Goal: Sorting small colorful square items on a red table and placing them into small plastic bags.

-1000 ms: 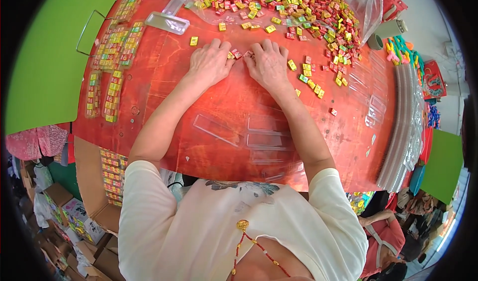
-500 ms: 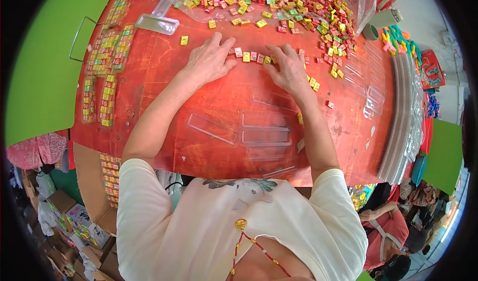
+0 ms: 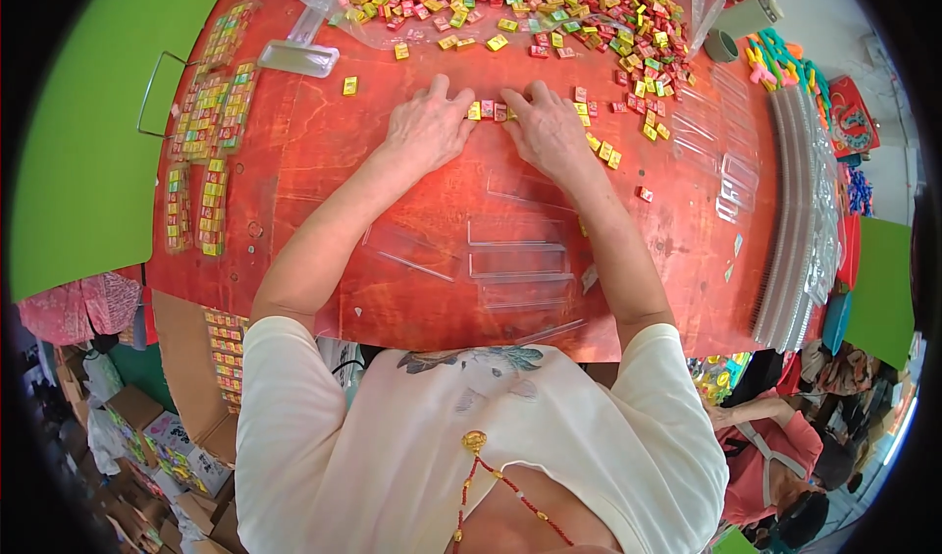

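Note:
A short row of tiny red and yellow boxes [image 3: 488, 110] lies on the red table, between my two hands. At the row's left end my left hand [image 3: 429, 130] has its fingers bent down around the boxes there. My right hand [image 3: 545, 134] closes on the other end, thumb and fingers curled over it. Both hands hide the ends of the row. Clear plastic trays [image 3: 517, 260], long and shallow, lie in front of my chest between my forearms. A large heap of the same little boxes [image 3: 549, 0] spreads across the far side of the table.
Filled clear packs [image 3: 211, 112] lie at the left. A single yellow box [image 3: 350, 86] sits beyond my left hand, near a clear block-shaped container [image 3: 298, 58]. Stacked plastic trays [image 3: 795, 220] line the right edge. Loose boxes [image 3: 603, 152] lie beyond my right forearm. A co-worker [image 3: 770, 446] is at lower right.
My hands have drawn closer together, the left moving right and the right slightly left. Fewer boxes of the row show between them. The whole view has shifted slightly.

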`<control>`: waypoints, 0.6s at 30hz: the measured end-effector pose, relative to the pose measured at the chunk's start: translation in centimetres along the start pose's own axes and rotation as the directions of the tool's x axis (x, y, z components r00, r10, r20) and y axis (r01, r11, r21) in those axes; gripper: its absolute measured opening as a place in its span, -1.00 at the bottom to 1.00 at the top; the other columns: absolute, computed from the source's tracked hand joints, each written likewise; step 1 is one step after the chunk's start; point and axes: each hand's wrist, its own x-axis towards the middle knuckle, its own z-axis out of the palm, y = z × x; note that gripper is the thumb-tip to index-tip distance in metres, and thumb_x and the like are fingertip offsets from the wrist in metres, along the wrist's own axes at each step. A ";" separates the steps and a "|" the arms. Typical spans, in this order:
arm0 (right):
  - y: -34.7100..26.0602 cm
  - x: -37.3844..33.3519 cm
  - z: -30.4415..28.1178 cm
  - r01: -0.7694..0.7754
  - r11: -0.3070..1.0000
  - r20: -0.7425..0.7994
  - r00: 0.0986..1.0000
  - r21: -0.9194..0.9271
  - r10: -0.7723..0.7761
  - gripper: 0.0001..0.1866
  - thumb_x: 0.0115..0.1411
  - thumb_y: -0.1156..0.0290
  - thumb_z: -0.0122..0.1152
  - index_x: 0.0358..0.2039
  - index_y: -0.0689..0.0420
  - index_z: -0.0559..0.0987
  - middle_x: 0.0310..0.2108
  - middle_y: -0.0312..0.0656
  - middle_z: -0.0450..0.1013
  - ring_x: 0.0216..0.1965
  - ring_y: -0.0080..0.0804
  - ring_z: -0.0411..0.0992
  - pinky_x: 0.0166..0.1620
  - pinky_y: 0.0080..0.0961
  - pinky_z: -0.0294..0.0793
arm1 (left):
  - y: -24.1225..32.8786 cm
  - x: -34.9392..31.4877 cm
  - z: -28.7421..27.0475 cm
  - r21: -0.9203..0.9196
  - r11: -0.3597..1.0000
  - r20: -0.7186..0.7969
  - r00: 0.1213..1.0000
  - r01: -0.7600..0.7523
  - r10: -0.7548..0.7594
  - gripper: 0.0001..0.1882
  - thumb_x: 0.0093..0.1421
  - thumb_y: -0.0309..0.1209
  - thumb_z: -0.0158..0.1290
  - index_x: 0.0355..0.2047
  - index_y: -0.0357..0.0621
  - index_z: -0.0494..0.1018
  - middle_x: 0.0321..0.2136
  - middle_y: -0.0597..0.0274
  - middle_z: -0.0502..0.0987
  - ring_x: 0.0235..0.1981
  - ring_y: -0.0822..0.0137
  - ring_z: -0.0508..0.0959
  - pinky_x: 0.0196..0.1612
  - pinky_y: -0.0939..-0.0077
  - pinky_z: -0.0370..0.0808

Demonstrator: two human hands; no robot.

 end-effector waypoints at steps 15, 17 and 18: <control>0.1 -0.1 0.2 -0.099 0.972 -0.028 0.994 0.212 0.107 -0.78 0.19 0.33 0.27 -0.17 0.12 0.60 -0.25 0.02 0.44 -0.30 0.05 0.53 -0.24 -0.13 0.58 | -0.4 0.0 0.1 0.002 0.997 -0.117 0.990 -0.082 0.082 -0.71 0.30 -0.17 0.07 -0.02 0.09 0.46 -0.23 0.06 0.41 -0.34 -0.06 0.63 -0.42 0.06 0.61; -0.2 -1.4 -1.2 -0.113 0.968 -0.035 0.992 0.226 0.124 -0.79 0.20 0.33 0.27 -0.18 0.12 0.59 -0.26 0.01 0.43 -0.31 0.05 0.53 -0.24 -0.13 0.57 | 0.6 -0.7 -0.3 -0.021 0.993 -0.126 0.985 -0.119 0.115 -0.71 0.29 -0.17 0.08 -0.02 0.09 0.46 -0.25 0.06 0.41 -0.36 -0.05 0.63 -0.43 0.09 0.61; -0.4 -2.2 -1.9 -0.113 0.963 -0.044 0.991 0.245 0.127 -0.80 0.21 0.34 0.27 -0.19 0.13 0.58 -0.26 0.01 0.43 -0.32 0.05 0.52 -0.25 -0.13 0.57 | 1.2 -1.2 -0.6 -0.038 0.989 -0.141 0.980 -0.144 0.137 -0.71 0.29 -0.17 0.08 -0.02 0.10 0.46 -0.26 0.07 0.40 -0.38 -0.03 0.63 -0.44 0.11 0.61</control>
